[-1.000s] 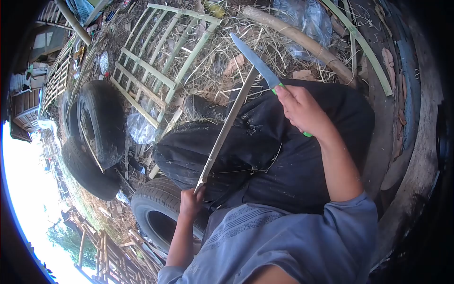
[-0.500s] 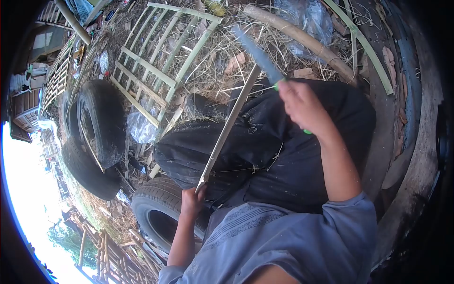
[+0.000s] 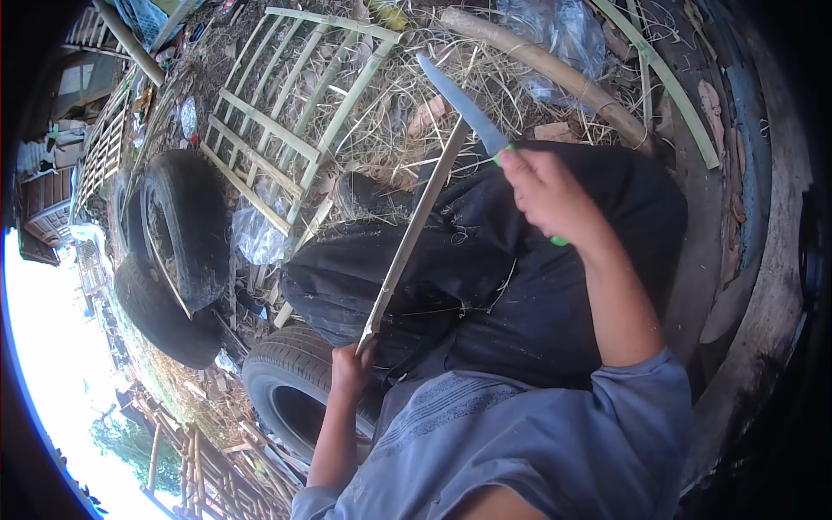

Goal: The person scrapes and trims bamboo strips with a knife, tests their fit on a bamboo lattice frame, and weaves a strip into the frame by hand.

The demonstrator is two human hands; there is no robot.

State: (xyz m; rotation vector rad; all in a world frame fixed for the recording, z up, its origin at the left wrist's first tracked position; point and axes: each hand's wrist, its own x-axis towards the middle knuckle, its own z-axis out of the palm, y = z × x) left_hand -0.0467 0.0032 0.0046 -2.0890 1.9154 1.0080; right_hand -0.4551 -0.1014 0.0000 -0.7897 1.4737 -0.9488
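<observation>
My left hand [image 3: 354, 366] is closed around the near end of a long bamboo strip [image 3: 407, 243], which slants up and away across my dark trousers. Wrapped round the green handle of a knife [image 3: 465, 106] is my right hand [image 3: 548, 192]; bits of the handle show at both sides of the fist. The knife's long blade points up and to the left. Near the strip's far end the blade passes over or beside it; whether they touch, I cannot tell.
A slatted bamboo frame [image 3: 270, 121] lies on the littered ground ahead. Old tyres [image 3: 184, 230] stand at the left, with another tyre [image 3: 290, 381] beside my left arm. A thick bamboo pole [image 3: 546, 69] and plastic sheeting [image 3: 576, 39] lie beyond my knees, among shavings [image 3: 390, 130].
My right hand and the knife have shifted slightly left, and the blade looks sharper, less smeared by motion. My left hand and the strip stay almost where they were.
</observation>
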